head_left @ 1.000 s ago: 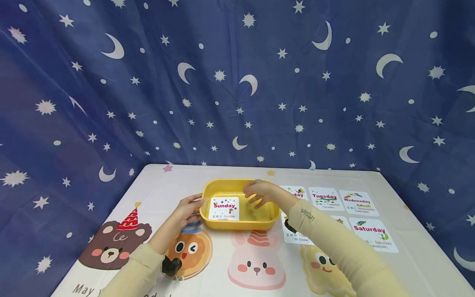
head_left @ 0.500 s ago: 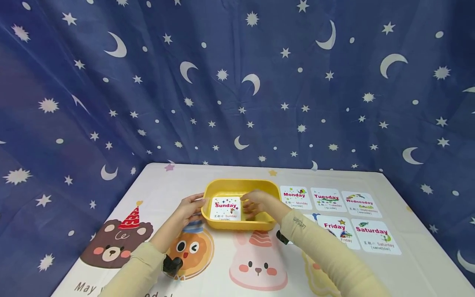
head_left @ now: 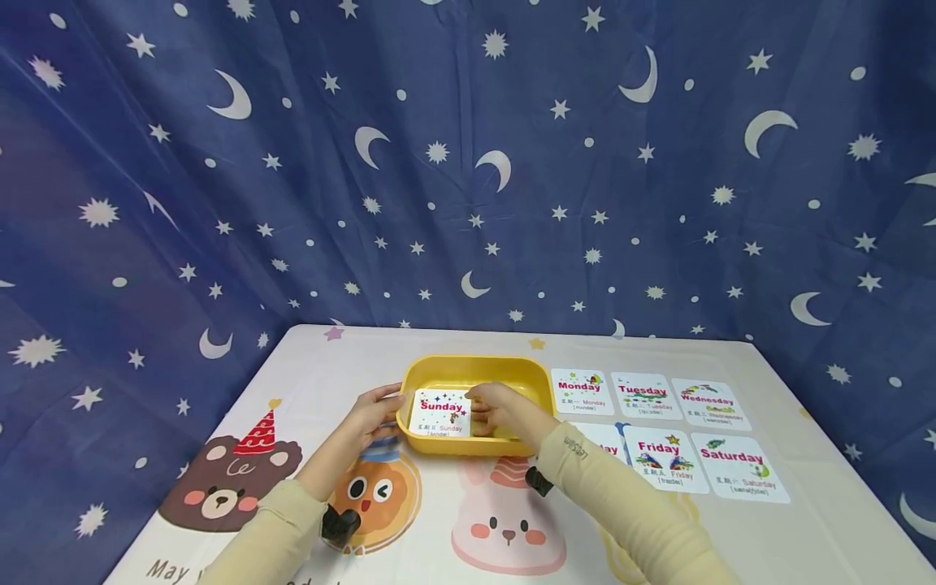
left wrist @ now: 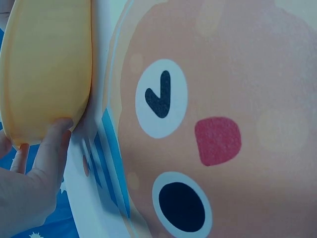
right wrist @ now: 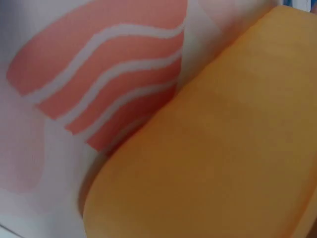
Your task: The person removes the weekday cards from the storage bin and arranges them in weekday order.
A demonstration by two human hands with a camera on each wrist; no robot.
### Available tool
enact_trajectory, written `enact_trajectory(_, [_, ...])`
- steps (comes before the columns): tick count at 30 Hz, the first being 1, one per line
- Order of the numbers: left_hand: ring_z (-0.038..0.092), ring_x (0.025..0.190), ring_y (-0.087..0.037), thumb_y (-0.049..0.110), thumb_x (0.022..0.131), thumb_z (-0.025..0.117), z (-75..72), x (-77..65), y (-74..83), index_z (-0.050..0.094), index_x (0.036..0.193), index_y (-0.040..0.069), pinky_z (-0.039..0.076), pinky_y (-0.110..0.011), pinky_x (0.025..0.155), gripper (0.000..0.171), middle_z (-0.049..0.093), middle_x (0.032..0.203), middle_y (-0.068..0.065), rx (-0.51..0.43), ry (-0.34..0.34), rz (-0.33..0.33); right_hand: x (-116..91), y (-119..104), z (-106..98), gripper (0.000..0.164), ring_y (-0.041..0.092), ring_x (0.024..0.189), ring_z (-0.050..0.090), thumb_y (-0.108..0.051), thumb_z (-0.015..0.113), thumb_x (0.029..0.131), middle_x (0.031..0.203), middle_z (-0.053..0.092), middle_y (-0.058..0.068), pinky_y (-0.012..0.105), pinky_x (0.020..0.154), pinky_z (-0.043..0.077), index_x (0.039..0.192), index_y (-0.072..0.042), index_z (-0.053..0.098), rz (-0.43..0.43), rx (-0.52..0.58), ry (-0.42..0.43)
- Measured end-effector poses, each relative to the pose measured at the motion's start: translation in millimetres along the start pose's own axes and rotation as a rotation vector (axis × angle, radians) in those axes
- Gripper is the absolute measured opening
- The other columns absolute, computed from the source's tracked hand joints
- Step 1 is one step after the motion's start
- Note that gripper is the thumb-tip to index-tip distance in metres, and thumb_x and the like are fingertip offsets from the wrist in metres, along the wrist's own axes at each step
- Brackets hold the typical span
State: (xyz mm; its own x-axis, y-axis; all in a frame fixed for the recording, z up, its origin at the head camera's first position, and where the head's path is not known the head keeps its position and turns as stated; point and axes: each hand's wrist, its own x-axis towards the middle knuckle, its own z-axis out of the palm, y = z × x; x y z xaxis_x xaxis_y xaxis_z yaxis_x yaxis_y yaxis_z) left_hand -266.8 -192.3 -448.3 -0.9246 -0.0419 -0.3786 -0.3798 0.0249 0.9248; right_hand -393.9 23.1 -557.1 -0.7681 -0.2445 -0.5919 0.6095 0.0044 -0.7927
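Note:
A yellow plastic basin (head_left: 468, 446) stands near the middle of the table. My left hand (head_left: 370, 414) holds its left end, thumb and fingers round the corner in the left wrist view. Inside, at the left, a white card printed "Sunday" (head_left: 440, 413) leans face up. My right hand (head_left: 504, 410) reaches over the near wall and pinches that card's right edge with curled fingers; the fingertips are partly hidden. In the right wrist view the basin's outer wall (right wrist: 213, 144) fills much of the picture, and the right hand is out of sight.
Right of the basin lie two rows of cards: Monday (head_left: 582, 392), Tuesday (head_left: 647, 395), Wednesday (head_left: 711, 404) behind, Friday (head_left: 665, 459) and Saturday (head_left: 740, 467) in front beside one partly covered by the right sleeve (head_left: 621, 496). A starry blue curtain (head_left: 439, 203) hangs behind.
My right hand has come down and left inside the basin, from hovering over its right part to the Sunday card's right edge. The left hand has stayed at the basin's end.

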Motion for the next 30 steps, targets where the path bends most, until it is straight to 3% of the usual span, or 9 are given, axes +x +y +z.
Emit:
enact_trajectory(3, [0.063, 0.087, -0.017, 0.011, 0.097, 0.050, 0.5, -0.7, 0.6, 0.040, 0.141, 0.003, 0.059, -0.033, 0.073, 0.045, 0.047, 0.135, -0.026, 0.007, 0.005, 0.001, -40, -10, 16, 0.046, 0.032, 0.093, 0.051, -0.014, 0.063, 0.089, 0.105, 0.050, 0.019, 0.056, 0.085, 0.047, 0.128, 0.002, 0.046, -0.024, -0.001, 0.032])
enact_trajectory(7, [0.064, 0.088, -0.018, 0.011, 0.097, 0.050, 0.6, -2.1, 1.1, 0.040, 0.140, 0.003, 0.059, -0.032, 0.073, 0.045, 0.050, 0.131, -0.026, 0.024, 0.013, 0.001, -76, -19, 31, 0.031, 0.030, 0.091, 0.062, -0.006, 0.055, 0.091, 0.111, 0.058, 0.021, 0.046, 0.080, 0.053, 0.121, 0.002, 0.052, -0.081, -0.115, 0.020])
enact_trajectory(9, [0.064, 0.087, -0.017, 0.012, 0.097, 0.050, 0.6, -2.6, 1.4, 0.041, 0.140, 0.003, 0.058, -0.031, 0.071, 0.045, 0.052, 0.129, -0.026, 0.030, 0.014, 0.003, -59, -12, 25, 0.024, 0.028, 0.084, 0.066, -0.005, 0.056, 0.090, 0.103, 0.065, 0.019, 0.040, 0.069, 0.055, 0.113, 0.003, 0.056, -0.141, -0.146, -0.085])
enact_trajectory(12, [0.065, 0.084, -0.015, 0.012, 0.097, 0.050, 0.7, -2.9, 1.6, 0.041, 0.140, 0.003, 0.058, -0.029, 0.069, 0.045, 0.053, 0.127, -0.026, 0.027, 0.013, 0.008, -60, -11, 27, 0.022, 0.028, 0.081, 0.068, -0.001, 0.055, 0.090, 0.097, 0.070, 0.019, 0.038, 0.063, 0.057, 0.111, 0.003, 0.057, -0.181, -0.192, -0.118])
enact_trajectory(14, [0.065, 0.083, -0.014, 0.012, 0.097, 0.050, 0.3, -2.6, 1.3, 0.041, 0.140, 0.002, 0.058, -0.028, 0.068, 0.045, 0.054, 0.127, -0.026, 0.028, 0.008, 0.010, -69, -14, 32, 0.024, 0.029, 0.081, 0.069, 0.000, 0.054, 0.089, 0.099, 0.070, 0.021, 0.036, 0.062, 0.056, 0.113, 0.003, 0.057, -0.178, -0.205, -0.089])
enact_trajectory(16, [0.065, 0.082, -0.013, 0.012, 0.097, 0.050, 0.1, -2.8, 0.8, 0.040, 0.140, 0.002, 0.058, -0.028, 0.068, 0.045, 0.054, 0.127, -0.025, 0.025, 0.004, 0.011, -104, -25, 44, 0.028, 0.027, 0.081, 0.067, 0.003, 0.050, 0.091, 0.106, 0.067, 0.023, 0.032, 0.063, 0.055, 0.119, 0.005, 0.054, -0.155, -0.232, 0.006])
enact_trajectory(21, [0.065, 0.081, -0.013, 0.011, 0.097, 0.051, 0.7, -5.1, 1.1, 0.041, 0.140, 0.002, 0.059, -0.031, 0.070, 0.045, 0.054, 0.127, -0.025, 0.016, 0.008, 0.013, -150, -40, 48, 0.028, 0.016, 0.064, 0.059, 0.006, 0.046, 0.091, 0.100, 0.066, 0.022, 0.021, 0.050, 0.045, 0.119, 0.009, 0.049, -0.160, -0.198, 0.013])
enact_trajectory(30, [0.063, 0.075, -0.010, 0.013, 0.097, 0.050, 1.9, -5.7, 3.1, 0.041, 0.140, 0.002, 0.059, -0.032, 0.071, 0.045, 0.059, 0.119, -0.022, 0.038, 0.013, 0.023, -146, -44, 39, 0.023, 0.018, 0.070, 0.061, 0.005, 0.047, 0.090, 0.098, 0.067, 0.017, 0.024, 0.056, 0.048, 0.113, 0.005, 0.051, -0.206, -0.158, 0.010])
